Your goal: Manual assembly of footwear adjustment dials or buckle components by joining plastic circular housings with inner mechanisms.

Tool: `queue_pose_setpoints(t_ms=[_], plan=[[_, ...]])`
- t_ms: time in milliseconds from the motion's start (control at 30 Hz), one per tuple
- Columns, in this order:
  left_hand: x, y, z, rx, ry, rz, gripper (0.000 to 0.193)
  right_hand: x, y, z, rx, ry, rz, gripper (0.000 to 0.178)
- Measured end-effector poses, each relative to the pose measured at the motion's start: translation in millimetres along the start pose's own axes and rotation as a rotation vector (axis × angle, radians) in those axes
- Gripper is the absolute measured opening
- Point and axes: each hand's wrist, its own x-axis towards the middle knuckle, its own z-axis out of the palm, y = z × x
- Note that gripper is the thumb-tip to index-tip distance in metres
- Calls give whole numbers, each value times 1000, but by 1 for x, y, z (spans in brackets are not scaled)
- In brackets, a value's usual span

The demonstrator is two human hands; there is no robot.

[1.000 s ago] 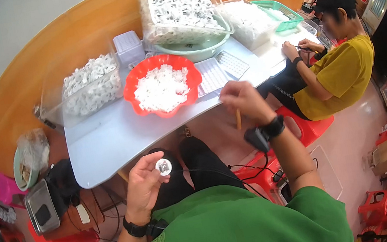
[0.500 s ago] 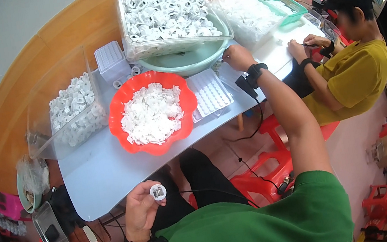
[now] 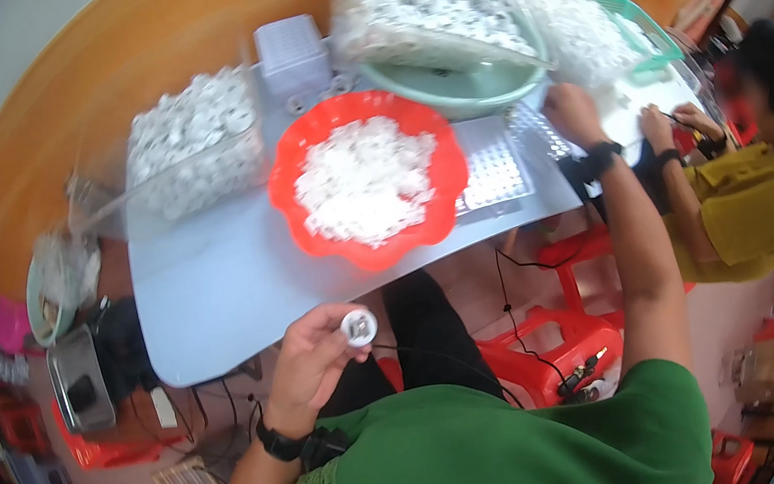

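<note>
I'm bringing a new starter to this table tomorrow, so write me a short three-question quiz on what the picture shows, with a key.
1. Which of the camera wearer's hands holds the round white part?
2. True or false: the red bowl is empty.
3. What colour is the basin under the tilted clear bin? A red, B pale green, C black.

Key: 1. The left hand. 2. False; it is heaped with small white pieces. 3. B.
</note>
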Motion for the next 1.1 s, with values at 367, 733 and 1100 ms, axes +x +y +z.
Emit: queue_pose_setpoints(t_ms=[367,733,1100], plan=[[-14,-22,4,-134,-147,-28,28,-194,-230,-74,704,155,-747,23],[-53,-18,8,-58,-87,73,23,-237,-277,-65,435,229,-853,26],[-63,-17,3,154,-42,188,19,-235,-289,-69,437,98,-943,16]])
